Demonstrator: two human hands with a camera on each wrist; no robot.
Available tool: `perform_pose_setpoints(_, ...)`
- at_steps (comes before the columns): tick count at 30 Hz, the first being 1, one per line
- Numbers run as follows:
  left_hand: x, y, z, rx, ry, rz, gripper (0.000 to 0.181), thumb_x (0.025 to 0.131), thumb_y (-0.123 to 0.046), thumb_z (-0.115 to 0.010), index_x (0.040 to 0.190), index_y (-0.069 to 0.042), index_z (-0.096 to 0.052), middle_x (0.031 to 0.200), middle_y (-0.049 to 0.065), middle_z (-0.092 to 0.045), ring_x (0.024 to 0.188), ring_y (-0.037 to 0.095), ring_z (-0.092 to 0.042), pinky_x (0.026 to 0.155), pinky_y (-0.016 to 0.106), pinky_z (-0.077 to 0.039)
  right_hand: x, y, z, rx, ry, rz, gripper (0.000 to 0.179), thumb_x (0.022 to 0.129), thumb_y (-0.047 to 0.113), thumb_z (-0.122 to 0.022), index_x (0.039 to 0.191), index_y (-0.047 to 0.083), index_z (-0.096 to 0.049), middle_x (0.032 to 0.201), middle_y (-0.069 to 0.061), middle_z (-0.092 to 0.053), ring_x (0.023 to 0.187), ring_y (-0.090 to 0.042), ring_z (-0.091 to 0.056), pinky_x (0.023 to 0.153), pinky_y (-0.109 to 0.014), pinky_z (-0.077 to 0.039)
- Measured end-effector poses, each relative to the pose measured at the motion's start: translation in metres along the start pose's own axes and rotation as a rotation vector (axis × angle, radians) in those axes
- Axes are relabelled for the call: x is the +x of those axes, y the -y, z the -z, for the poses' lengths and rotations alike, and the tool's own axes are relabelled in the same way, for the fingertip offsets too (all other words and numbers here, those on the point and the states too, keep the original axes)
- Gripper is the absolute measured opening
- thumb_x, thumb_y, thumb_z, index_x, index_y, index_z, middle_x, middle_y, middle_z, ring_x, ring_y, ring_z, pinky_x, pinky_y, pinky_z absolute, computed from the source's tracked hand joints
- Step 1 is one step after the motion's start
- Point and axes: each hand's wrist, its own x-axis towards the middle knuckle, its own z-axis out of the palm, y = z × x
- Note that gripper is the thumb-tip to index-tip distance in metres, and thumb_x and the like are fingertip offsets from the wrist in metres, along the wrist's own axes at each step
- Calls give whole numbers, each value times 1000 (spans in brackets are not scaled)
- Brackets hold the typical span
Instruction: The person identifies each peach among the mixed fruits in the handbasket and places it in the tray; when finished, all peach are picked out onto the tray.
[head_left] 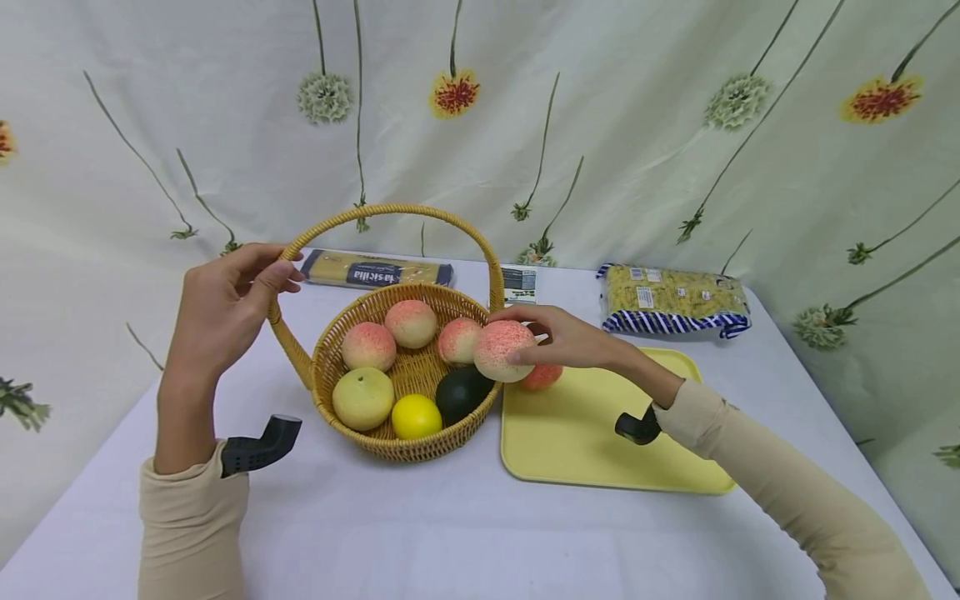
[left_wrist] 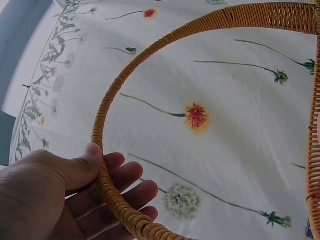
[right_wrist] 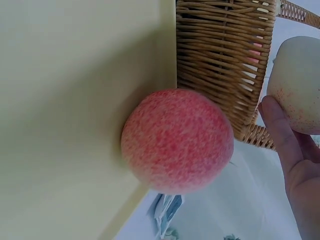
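Observation:
My left hand (head_left: 217,312) grips the left side of the tall handle (left_wrist: 112,192) of a wicker basket (head_left: 420,450), thumb on one side and fingers behind. My right hand (head_left: 562,337) holds a pink-and-cream peach (head_left: 504,354) over the basket's right rim. In the right wrist view that held peach (right_wrist: 297,85) shows its pale side, with a fingertip against it. Inside the basket are 3 peaches (head_left: 411,324), a pale yellow-green round fruit (head_left: 363,399), a lemon (head_left: 417,417) and a dark green avocado (head_left: 462,395). Another peach (right_wrist: 177,142) sits on the yellow tray (head_left: 600,442).
The tray stands right of the basket, close to its wall. Behind the basket lies a pack of spaghetti (head_left: 375,271); at the back right is a bag of pasta (head_left: 675,300). A flowered cloth (head_left: 600,125) hangs behind the white-covered table (head_left: 420,533).

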Motion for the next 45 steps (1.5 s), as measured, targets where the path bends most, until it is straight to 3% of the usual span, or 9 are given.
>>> perform_pose_setpoints(3,0,0,0,0,1,3,27,94,-16,-60,119,-5,-65,85,-20,-62,78,-6,-62,61,9,-45,-5,-3,3,17,-7,-13,53,90,27,-66,137,10,-49,131,-8,-54,105,-24,-59,87,-38,-51)
perform_pose_setpoints(10,0,0,0,5,3,10,29,95,-17,-60,120,-5,-64,89,-6,-67,78,-7,-61,62,8,-46,-17,-5,9,9,-28,-57,62,87,41,-69,138,11,-49,127,-7,-57,109,-24,-60,86,-39,-52)
perform_pose_setpoints(14,-1,0,0,11,4,15,29,95,-18,-59,121,-5,-64,89,-9,-66,78,-7,-61,62,8,-46,-24,-7,13,8,-35,-76,69,85,46,-69,139,8,-47,130,-9,-55,109,-26,-59,83,-39,-53)
perform_pose_setpoints(18,0,-1,-1,7,1,17,29,95,-18,-60,120,-5,-64,87,-16,-64,78,-7,-61,62,9,-46,-31,-11,16,13,-50,-106,66,86,41,-70,140,10,-47,134,-11,-52,112,-26,-58,84,-38,-53)
perform_pose_setpoints(26,0,-1,-1,5,4,10,29,95,-17,-59,121,-5,-64,88,-10,-65,78,-6,-61,62,8,-46,-44,-16,21,-12,-84,-139,60,87,34,-69,138,11,-49,129,-9,-56,110,-25,-59,84,-37,-53)
perform_pose_setpoints(33,0,0,-1,-7,3,13,28,95,-17,-60,120,-4,-64,86,-18,-62,78,-5,-62,62,9,-46,-58,-17,26,-31,-127,-177,57,88,31,-69,139,14,-49,130,-10,-55,111,-25,-59,83,-38,-53)
perform_pose_setpoints(39,0,-1,-1,-1,4,15,28,95,-18,-59,120,-5,-64,89,-6,-66,78,-6,-61,62,9,-47,-72,-22,32,-41,-163,-216,56,89,26,-67,140,15,-47,129,-10,-56,105,-26,-61,80,-44,-52)
perform_pose_setpoints(45,-1,-2,0,8,6,14,28,96,-19,-58,119,-5,-64,88,-10,-64,78,-7,-61,61,9,-47,-81,-27,36,-23,-179,-224,54,90,22,-66,140,14,-47,128,-10,-57,104,-26,-60,80,-43,-52)
